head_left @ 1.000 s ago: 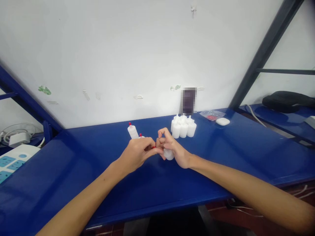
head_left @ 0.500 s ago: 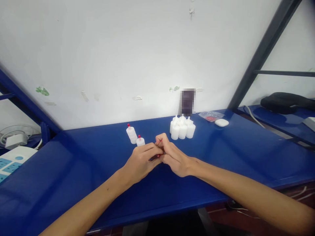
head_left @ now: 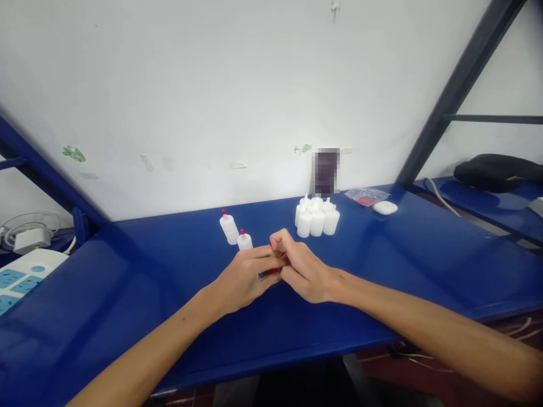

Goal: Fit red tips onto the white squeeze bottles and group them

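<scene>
Here, red bits [head_left: 275, 271] show among bent, narrowly spaced fingers of left hand [head_left: 248, 280] and right hand [head_left: 306, 272]; exact hold, bits' axis unclear. Red-tipped bottles [head_left: 229, 229] stand upright.

Two red-tipped bottles [head_left: 229, 230] counted, at least six clustered white bottles [head_left: 316, 223] seen, exact total obscured, one plastic bag [head_left: 367, 197], one white oval object [head_left: 385, 208], one power strip [head_left: 31, 271] logged.

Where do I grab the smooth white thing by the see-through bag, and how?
I'd pinch the smooth white thing by its rounded left and right ends, from above and the near side: it lies low on the blue table, and the see-through bag sits just behind its left side.
</scene>
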Available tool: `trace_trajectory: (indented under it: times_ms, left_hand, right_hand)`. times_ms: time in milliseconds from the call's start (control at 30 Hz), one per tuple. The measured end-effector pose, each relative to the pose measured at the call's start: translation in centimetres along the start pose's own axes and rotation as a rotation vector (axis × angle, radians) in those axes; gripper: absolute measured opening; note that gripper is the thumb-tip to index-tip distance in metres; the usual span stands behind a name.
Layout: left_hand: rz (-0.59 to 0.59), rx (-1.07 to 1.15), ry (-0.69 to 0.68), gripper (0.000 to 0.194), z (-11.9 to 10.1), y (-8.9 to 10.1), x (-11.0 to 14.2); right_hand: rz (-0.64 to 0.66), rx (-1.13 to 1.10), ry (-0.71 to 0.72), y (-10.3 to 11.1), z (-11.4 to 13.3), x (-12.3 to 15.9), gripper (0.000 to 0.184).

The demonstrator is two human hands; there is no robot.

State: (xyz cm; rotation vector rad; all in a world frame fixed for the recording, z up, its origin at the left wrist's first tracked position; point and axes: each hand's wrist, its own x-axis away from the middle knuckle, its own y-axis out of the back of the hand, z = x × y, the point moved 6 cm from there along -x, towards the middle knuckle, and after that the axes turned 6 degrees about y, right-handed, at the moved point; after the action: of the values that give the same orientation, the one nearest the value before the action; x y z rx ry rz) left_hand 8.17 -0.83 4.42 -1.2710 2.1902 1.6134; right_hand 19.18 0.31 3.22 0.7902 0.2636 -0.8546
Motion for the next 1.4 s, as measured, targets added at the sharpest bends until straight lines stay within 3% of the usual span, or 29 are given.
trace_trajectory:
  times_ms: [200, 300, 433, 533, 800, 967, 1067, 1133, 1200, 1300, 1400]
  left_hand:
    - [0.001, 0.005, 0.029, 0.015, 0.3, 0.5, 0.0]
    - [-0.067, -0.026, 0.132, 0.011, 1.6, 2.6, -0.4]
    - [-0.246, -0.179, 0.247, 0.015, 3.6, 7.1, -0.3]
    - [-0.214, -0.349, 0.278, 0.021, 4.8, 8.3, 0.0]
    - [-0.016, -0.512, 0.232, 0.033, 6.4, 6.3, 0.7]
    - [-0.212, -0.484, 0.112, 0.030, 3.3, 5.4, 0.8]
    - [-0.177, -0.272, 0.157, 0.026, 1.4, 3.4, 0.5]
    - [-0.102, -0.101, 0.155, 0.021, 0.2, 1.7, 0.2]
    - [-0.105, 0.047, 0.170, 0.016, -0.5, 0.7, -0.1]
    - [-0.228, 0.167, 0.187, 0.016, -0.7, 0.4, -0.3]
    - [-0.322, 0.149, 0.196, 0.019, -0.5, 0.4, -0.1]
  right_hand:
    - [-0.073, -0.012, 0.035, 0.0, -0.6, -0.1, 0.032]
    - [-0.173, -0.007, 0.066, 0.7, -0.8, -0.1, 0.036]
    - [-0.292, -0.011, -0.046, 1.9, -1.7, -0.1, 0.024]
    - [-0.340, -0.008, -0.075, 2.5, -2.1, -0.1, 0.016]
    - [-0.349, -0.065, -0.080, 2.6, -2.7, -0.1, 0.015]
    - [-0.351, -0.469, -0.105, 1.6, -2.9, -0.5, 0.019]
    - [-0.339, -0.651, -0.111, 1.1, -2.7, -0.7, 0.024]
    - [-0.339, -0.699, -0.113, 0.8, -2.6, -0.6, 0.025]
    - [-0.326, -0.710, -0.100, 0.5, -2.4, -0.5, 0.025]
    - [-0.305, -0.730, -0.065, 0.0, -2.3, -0.4, 0.027]
    - [-0.285, -0.739, -0.054, -0.5, -2.0, -0.2, 0.033]
